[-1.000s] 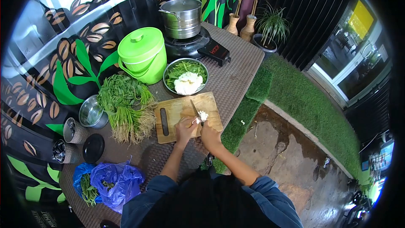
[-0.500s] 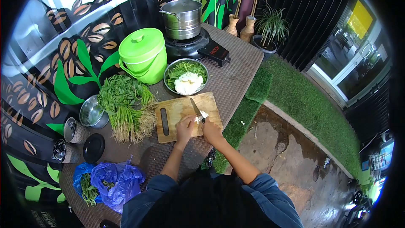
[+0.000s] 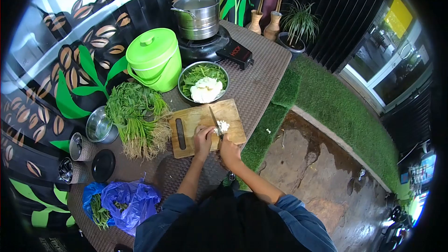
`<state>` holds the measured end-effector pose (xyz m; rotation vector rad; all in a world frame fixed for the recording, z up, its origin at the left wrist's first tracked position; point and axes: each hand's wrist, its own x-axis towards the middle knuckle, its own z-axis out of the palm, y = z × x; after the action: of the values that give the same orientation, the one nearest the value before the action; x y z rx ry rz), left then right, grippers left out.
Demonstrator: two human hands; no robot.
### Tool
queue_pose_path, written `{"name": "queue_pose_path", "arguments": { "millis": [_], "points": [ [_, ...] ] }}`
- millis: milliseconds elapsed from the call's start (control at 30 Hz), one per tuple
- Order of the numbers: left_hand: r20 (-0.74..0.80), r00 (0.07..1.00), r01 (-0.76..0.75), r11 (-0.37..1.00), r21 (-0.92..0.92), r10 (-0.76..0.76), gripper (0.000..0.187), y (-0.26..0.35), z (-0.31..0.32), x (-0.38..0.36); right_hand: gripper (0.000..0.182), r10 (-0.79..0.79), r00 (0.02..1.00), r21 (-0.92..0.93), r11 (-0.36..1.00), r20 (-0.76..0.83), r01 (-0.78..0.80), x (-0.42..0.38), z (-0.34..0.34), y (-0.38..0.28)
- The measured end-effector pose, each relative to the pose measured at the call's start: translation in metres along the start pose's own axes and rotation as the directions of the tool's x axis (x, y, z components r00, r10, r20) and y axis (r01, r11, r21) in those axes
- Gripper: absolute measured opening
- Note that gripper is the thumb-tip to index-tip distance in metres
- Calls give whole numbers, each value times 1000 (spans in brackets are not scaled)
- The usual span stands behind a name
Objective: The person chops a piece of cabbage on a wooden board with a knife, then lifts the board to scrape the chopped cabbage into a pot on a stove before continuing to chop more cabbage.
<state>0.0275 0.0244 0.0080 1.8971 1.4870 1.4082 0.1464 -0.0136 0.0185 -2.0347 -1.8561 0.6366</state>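
On the wooden cutting board (image 3: 190,120), my right hand (image 3: 229,151) is closed round the handle of a kitchen knife (image 3: 213,115), its blade pointing away from me. Beside the blade, my left hand (image 3: 202,141) has its fingers pinched together at a small white piece (image 3: 215,130). Chopped white bits (image 3: 223,126) lie in a little heap against the right side of the knife, just beyond my right hand. Past the board's far edge stands a metal bowl (image 3: 181,91) holding green leaves (image 3: 198,74) and a white mass (image 3: 206,89).
Left of the board lies a bunch of rooted greens (image 3: 135,114). A lidded green bucket (image 3: 158,63) and a steel pot (image 3: 198,21) on a black stove (image 3: 233,52) stand behind. Purple plastic bags (image 3: 130,203), a metal bowl (image 3: 100,126) and two cups sit at left.
My right hand has shifted slightly toward me and left with the knife. The heap of white bits beside the blade looks larger. The whole view has shifted slightly.
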Motion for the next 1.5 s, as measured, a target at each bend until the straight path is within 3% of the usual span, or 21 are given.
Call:
{"name": "queue_pose_path", "arguments": {
  "millis": [67,167,267,467,600,800,867,900,1000,1067,1200,1367,1500],
  "points": [
    [10,999,51,999,-14,-51,14,0,-1,0,22,-112,992,-158,982,-62,101,4,5,0],
    [-13,999,-30,996,89,32,15,-6,1,0,26,-94,994,-63,993,50,97,17,-12,-2],
    [-42,999,-21,998,67,24,15,-19,5,-3,22,-197,980,-133,972,-9,194,13,-31,-3],
    [-15,999,47,998,41,-46,16,2,-3,1,20,-66,998,-114,991,-14,64,-4,-11,-11],
    [1,997,72,997,-14,-72,19,-5,-3,2,19,-105,991,-124,988,-86,94,-1,5,-3],
    [-49,998,-25,994,102,30,18,-6,0,-1,23,-136,991,-129,982,17,137,20,-23,-2],
    [-37,992,119,993,-4,-119,18,3,-3,0,25,-146,985,-99,983,96,156,20,-40,-5],
    [-37,992,119,993,-5,-120,18,-2,-1,-1,25,-146,985,-100,983,96,155,17,-44,-7],
    [-64,998,17,999,29,-15,18,-12,3,-1,26,-149,979,-111,980,140,165,8,-44,-14],
    [-57,998,11,1000,24,-10,16,-14,2,-1,24,-18,992,-31,999,124,22,1,-31,-17],
    [-37,999,32,999,9,-32,15,-8,-2,0,21,-41,999,-29,999,-1,41,-11,-10,-13],
    [-54,998,37,999,-6,-37,13,-7,-2,1,19,-162,981,-204,969,-110,137,-6,14,0],
    [-53,999,-3,1000,-26,2,14,-5,-3,-2,17,-211,973,-219,958,-95,186,-4,9,6]
  ]
}}
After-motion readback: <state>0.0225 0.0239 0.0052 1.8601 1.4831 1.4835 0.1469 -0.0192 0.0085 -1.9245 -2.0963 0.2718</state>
